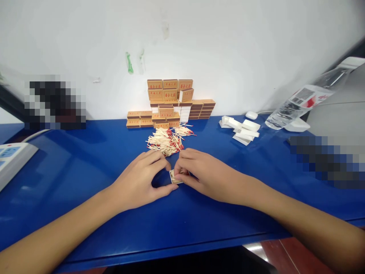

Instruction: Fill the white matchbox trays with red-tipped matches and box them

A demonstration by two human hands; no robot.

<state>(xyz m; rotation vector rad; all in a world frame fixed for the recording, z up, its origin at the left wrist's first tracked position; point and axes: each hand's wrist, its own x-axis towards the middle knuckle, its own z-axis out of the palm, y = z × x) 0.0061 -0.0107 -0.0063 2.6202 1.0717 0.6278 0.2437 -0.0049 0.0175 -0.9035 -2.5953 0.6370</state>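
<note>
A small white matchbox tray (172, 177) holding matches (176, 180) lies on the blue table between my hands. My left hand (142, 177) grips the tray's left end, with the index finger at its far corner and the thumb at its near edge. Over the tray's right part, my right hand (196, 169) has its fingers pinched together among the matches. Whatever is between those fingertips is hidden. Just beyond my hands is a loose heap of red-tipped matches (164, 140), with a smaller bunch (184, 131) at its right.
Stacked matchboxes (170, 95) stand against the wall behind the heap. White empty trays (242, 129) lie in a pile to the right. Farther right, a clear plastic bottle (302, 99) leans at a slant. A white box-shaped object (17, 161) sits at the left edge of the blue table (159, 228).
</note>
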